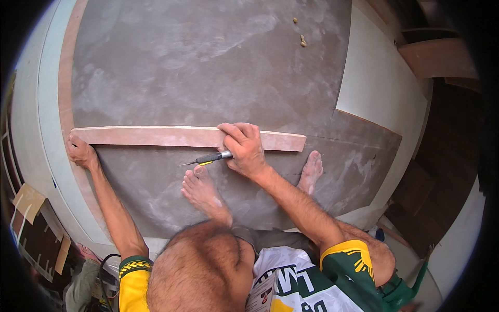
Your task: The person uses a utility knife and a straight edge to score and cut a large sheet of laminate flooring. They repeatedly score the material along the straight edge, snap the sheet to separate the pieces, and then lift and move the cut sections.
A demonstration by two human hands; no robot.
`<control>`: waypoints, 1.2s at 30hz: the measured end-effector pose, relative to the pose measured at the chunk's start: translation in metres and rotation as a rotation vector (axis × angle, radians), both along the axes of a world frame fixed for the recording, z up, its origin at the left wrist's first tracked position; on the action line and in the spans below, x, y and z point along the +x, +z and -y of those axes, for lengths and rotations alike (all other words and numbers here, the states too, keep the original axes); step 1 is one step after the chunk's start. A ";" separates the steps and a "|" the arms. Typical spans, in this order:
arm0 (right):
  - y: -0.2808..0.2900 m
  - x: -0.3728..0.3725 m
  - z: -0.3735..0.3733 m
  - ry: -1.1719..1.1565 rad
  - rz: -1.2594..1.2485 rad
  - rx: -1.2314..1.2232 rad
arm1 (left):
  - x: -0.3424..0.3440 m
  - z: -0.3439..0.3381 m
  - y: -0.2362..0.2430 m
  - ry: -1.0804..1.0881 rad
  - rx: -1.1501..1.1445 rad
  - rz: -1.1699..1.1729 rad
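A long, pale pinkish wooden strip lies crosswise over a large dusty brown sheet. My left hand is closed at the strip's left end, with its fingertips partly hidden. Farther right along the strip, my right hand grips its upper edge with the fingers. The same hand holds a grey and black utility knife with a yellow accent. Its thin blade points left, just above the sheet and short of the strip.
My bare feet stand on the sheet below the strip. Another wooden strip runs along the sheet's left edge. Off-white panel shows at the right, beside a cut corner. Small crumbs lie at the far side. Clutter fills the lower left.
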State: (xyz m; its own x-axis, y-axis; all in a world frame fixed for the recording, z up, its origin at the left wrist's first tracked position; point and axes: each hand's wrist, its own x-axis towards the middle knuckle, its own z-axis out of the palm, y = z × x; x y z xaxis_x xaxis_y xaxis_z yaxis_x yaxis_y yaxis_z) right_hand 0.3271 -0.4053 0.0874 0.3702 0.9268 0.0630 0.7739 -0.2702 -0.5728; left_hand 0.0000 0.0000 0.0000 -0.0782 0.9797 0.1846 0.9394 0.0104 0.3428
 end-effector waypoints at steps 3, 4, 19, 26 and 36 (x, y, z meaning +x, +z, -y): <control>0.006 0.012 -0.002 0.031 0.050 -0.021 | 0.024 0.018 -0.002 0.021 -0.038 0.079; 0.010 0.012 -0.001 0.038 0.050 -0.036 | 0.040 0.033 0.007 0.078 -0.108 0.095; 0.005 -0.038 -0.095 0.040 -0.028 0.051 | -0.025 -0.018 -0.006 0.001 0.089 -0.033; 0.008 -0.019 -0.078 -0.037 -0.010 -0.017 | 0.030 0.008 0.009 -0.083 0.150 -0.029; -0.002 -0.033 -0.093 -0.002 0.027 0.060 | 0.038 -0.051 0.027 0.244 -0.037 -0.074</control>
